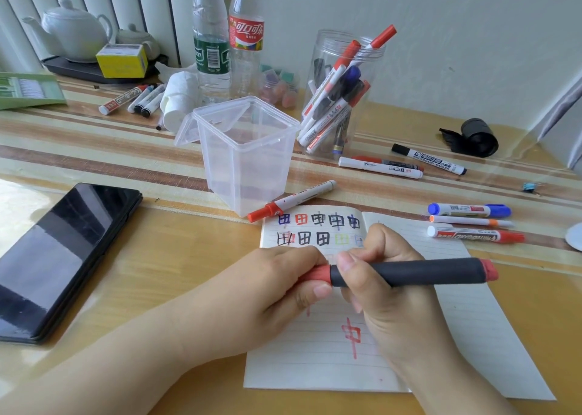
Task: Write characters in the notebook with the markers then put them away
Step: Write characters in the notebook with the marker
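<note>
Your hands meet just above the notebook, which lies open at the near edge of the table. Your right hand has its fingers curled tight round the dark barrel of the marker, held level over the page. Your left hand pinches the red cap at the marker's left end; cap and barrel look joined, but you cannot tell whether the cap is coming off or going on.

The risks lie here. If the cap is not pressed fully home, the tip could dry out or mark your fingers. Your right wrist sits close to the red character on the page, so a dragged palm could smear it if the ink is wet. A sweep of the marker's long right end could knock the three markers lying right of the notebook.

Far of the notebook, the square tub stands open and holds nothing you can see, with a red-capped marker resting beside its base. Right of it, the round jar is crowded with upright markers.
</note>
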Action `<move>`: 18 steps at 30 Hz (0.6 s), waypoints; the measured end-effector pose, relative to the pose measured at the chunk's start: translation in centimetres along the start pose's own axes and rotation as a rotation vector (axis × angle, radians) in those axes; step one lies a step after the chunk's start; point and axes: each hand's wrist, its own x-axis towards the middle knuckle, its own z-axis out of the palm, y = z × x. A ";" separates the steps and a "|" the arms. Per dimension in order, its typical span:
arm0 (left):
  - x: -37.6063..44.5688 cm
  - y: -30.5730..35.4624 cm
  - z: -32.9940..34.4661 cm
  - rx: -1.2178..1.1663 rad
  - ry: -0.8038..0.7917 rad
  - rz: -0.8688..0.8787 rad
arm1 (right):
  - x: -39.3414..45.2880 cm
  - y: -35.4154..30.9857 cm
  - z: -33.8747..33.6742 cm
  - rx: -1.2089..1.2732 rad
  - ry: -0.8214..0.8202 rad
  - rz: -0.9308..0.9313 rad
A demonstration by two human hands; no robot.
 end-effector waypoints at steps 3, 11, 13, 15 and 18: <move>0.1 0.3 0.0 0.014 0.010 0.015 | 0.0 0.0 0.2 0.028 -0.009 -0.006; 0.5 0.2 0.5 -0.096 0.057 -0.082 | 0.4 0.4 0.5 0.055 -0.031 0.053; 0.8 0.0 0.6 -0.142 0.122 -0.176 | 0.4 0.2 0.4 0.008 -0.058 0.072; 0.9 -0.3 0.4 -0.175 0.208 -0.281 | 0.1 -0.2 0.1 -0.111 -0.019 0.098; 0.8 -0.3 -0.4 -0.163 0.237 -0.408 | -0.7 -0.7 -0.4 -0.508 0.100 -0.112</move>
